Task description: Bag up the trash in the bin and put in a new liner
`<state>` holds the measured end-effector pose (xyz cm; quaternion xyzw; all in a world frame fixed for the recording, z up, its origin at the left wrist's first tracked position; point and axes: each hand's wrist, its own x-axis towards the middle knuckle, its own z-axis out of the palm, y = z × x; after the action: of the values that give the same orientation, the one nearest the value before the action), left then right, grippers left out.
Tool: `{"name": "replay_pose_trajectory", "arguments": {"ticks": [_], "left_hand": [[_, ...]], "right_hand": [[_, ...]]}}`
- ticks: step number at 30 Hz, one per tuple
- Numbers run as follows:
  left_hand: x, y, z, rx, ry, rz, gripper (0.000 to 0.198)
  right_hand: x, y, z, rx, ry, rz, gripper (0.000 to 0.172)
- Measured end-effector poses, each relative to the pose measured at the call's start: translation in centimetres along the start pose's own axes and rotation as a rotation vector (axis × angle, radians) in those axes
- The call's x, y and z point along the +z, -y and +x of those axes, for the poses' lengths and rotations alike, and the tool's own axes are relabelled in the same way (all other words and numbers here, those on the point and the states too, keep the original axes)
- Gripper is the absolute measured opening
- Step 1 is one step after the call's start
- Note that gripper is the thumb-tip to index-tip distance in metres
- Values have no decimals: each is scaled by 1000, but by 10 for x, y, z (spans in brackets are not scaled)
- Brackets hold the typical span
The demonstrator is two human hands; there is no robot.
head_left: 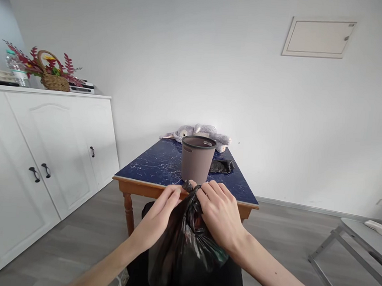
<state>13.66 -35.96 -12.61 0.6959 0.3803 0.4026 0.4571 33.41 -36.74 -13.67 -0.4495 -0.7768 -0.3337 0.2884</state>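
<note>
A filled black plastic bag [188,257] hangs in front of me below the table edge, its neck gathered and twisted at the top. My right hand [217,206] is closed around the gathered neck. My left hand [164,213] is at the other side of the neck, its fingers pressed together on the plastic near the top. Just beyond my hands stands an upright mauve trash can [196,163] with a dark rim. What fills the bag shows only faintly through the thin plastic.
The trash can stands on a blue marbled table [153,162]. A folded black plastic bundle [222,166] lies at its right, a grey plush toy [205,131] behind. White cabinets [55,141] with a flower basket [55,81] stand left; a grey folding table [368,240] is at right.
</note>
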Motion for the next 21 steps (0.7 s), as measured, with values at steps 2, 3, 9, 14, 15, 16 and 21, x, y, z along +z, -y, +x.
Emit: {"name": "replay_pose_trajectory", "arguments": {"ticks": [2,3,9,14,15,16,21], "left_hand": [[-1,2,5,-2,-25,-42,49],[-2,2,8,16,-1,-53,55],[7,1,20,165,-85,-122,37],[5,4,20,158,-190,-187,36],[3,4,20,150,-177,-199,36],[1,5,20,136,-164,-212,36],[-8,13,22,51,-106,-277,36]], "right_hand": [[-3,2,0,-8,-20,24,19],[-4,3,0,-14,-19,31,19],[-10,5,2,-40,-32,28,18],[-21,3,-2,-99,14,103,16],[-23,2,-3,-115,18,118,18],[-24,2,-5,-129,17,131,19],[-26,-1,-15,-197,-12,190,25]]}}
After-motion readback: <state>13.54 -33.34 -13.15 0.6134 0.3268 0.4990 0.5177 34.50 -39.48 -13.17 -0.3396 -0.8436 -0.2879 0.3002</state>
